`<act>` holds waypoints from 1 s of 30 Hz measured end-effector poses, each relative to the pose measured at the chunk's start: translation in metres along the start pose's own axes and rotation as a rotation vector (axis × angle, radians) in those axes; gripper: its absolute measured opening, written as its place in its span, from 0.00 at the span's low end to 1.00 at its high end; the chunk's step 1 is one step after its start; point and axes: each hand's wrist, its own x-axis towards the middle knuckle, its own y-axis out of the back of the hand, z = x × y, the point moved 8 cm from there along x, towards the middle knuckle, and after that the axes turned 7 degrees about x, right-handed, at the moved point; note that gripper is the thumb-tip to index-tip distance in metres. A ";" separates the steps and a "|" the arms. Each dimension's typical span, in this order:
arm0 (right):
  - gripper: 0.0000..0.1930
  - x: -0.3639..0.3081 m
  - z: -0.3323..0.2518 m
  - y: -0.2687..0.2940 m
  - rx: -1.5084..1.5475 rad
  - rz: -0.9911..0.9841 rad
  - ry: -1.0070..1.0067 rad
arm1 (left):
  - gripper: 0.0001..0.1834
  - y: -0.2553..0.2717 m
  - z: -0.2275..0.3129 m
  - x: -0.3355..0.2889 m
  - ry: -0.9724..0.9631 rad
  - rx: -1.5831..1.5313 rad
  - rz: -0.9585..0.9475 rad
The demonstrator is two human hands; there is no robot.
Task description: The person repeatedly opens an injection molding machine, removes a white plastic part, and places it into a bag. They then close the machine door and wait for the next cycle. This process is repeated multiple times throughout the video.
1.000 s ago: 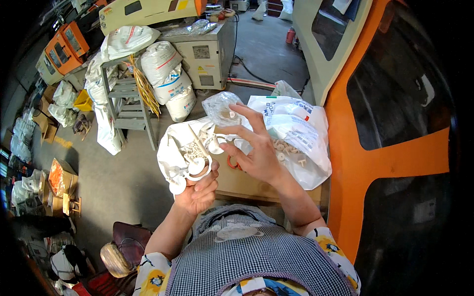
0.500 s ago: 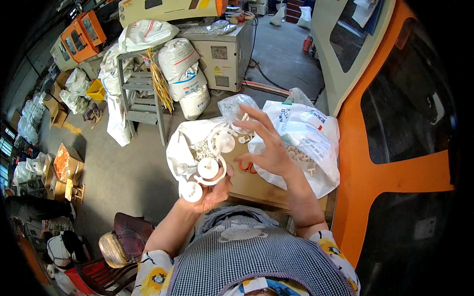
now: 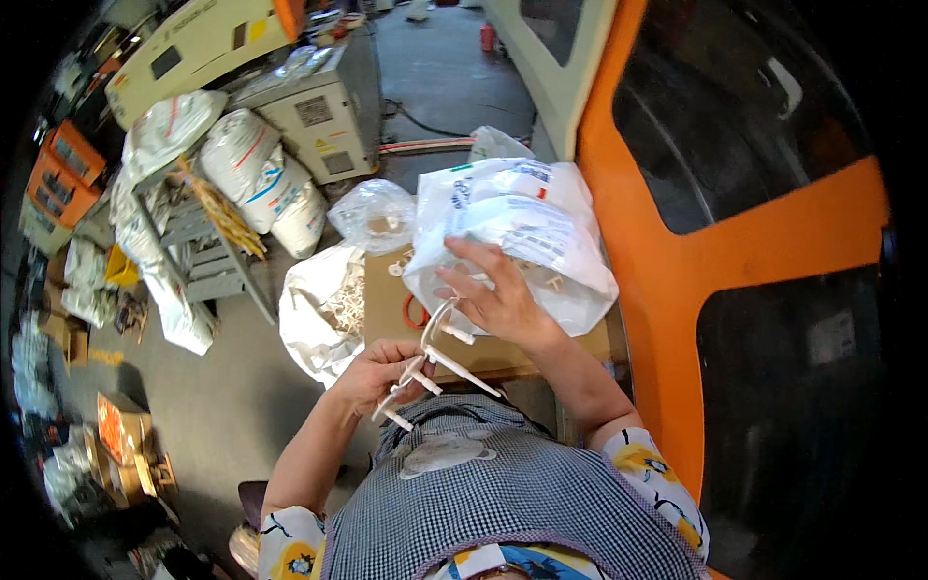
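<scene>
Her left hand (image 3: 372, 372) pinches a branching white plastic moulding (image 3: 430, 362) of thin rods and round discs above the cardboard box's (image 3: 387, 290) near edge. Her right hand (image 3: 498, 300), fingers loosely spread, touches the moulding's top disc, beside a crinkled white printed plastic sack (image 3: 527, 227).

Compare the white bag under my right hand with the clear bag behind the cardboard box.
The white bag is opaque, printed and much larger; the clear bag is see-through and small. The white bag lies on the cardboard box under the right hand; the clear bag sits beyond the box, untouched. Both are crumpled plastic holding small pale parts.
</scene>
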 end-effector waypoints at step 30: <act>0.25 -0.077 0.055 -0.017 0.067 -0.034 -0.259 | 0.08 0.060 -0.026 0.050 0.063 -0.132 0.212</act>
